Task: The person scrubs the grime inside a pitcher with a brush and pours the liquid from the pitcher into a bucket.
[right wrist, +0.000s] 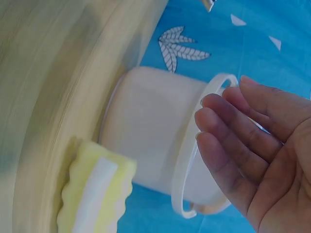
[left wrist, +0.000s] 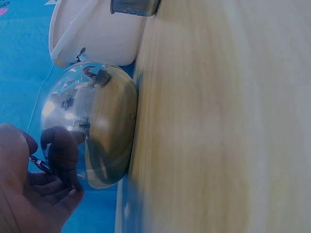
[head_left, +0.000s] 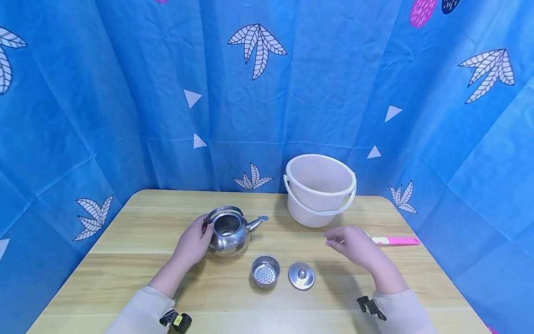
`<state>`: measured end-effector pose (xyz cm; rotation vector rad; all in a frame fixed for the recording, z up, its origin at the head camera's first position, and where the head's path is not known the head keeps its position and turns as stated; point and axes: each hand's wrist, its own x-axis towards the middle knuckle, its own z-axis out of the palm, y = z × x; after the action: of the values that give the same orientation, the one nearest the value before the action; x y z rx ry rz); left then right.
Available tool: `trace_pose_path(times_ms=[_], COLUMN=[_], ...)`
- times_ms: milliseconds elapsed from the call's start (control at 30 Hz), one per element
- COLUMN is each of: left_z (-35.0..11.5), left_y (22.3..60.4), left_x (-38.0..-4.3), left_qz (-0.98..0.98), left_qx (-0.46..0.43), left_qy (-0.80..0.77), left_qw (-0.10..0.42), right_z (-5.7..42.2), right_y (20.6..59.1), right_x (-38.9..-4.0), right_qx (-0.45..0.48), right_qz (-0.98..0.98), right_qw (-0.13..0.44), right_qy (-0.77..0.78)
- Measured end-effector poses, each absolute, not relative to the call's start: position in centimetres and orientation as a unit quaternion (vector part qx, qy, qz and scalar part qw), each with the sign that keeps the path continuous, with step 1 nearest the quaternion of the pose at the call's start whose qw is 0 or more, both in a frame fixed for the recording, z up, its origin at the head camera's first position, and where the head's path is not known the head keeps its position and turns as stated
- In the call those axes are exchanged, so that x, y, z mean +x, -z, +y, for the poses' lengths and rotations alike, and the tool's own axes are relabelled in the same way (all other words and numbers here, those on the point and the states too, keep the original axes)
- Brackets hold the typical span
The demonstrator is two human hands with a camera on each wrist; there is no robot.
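Note:
A shiny steel kettle (head_left: 230,242) stands lidless on the table, its spout pointing right. My left hand (head_left: 195,240) grips it at the left, by the side where the handle meets the body; in the left wrist view the fingers (left wrist: 53,194) partly curl near the handle end. My right hand (head_left: 352,246) hovers over the table with relaxed, slightly bent fingers and nothing in them. Its palm shows in the right wrist view, near the white bucket (right wrist: 150,131). Between the hands lie a perforated steel strainer (head_left: 265,271) and a round knobbed lid (head_left: 301,276).
The bucket stands at the back right, handle hanging down in front. A sponge brush with a pink handle (head_left: 402,240) lies at the right; its yellow and white sponge head (right wrist: 95,189) is mostly behind my right hand in the head view. Blue patterned cloth (head_left: 250,106) surrounds the table.

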<state>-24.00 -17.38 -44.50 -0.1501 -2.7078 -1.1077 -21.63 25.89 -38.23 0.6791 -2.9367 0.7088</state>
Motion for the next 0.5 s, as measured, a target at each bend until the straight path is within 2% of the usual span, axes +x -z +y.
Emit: trace_pose_path(times_ms=[500], left_z=[-17.5], left_y=[44.5], left_x=[-24.1], left_qz=[-0.916], left_qx=[-0.050], left_qy=[0.384], left_qw=[0.101], right_z=[28.6], right_y=[37.5], right_x=[-22.2], right_qx=[0.141], right_qz=[-0.961], right_qw=[0.032], right_qy=[-0.234])
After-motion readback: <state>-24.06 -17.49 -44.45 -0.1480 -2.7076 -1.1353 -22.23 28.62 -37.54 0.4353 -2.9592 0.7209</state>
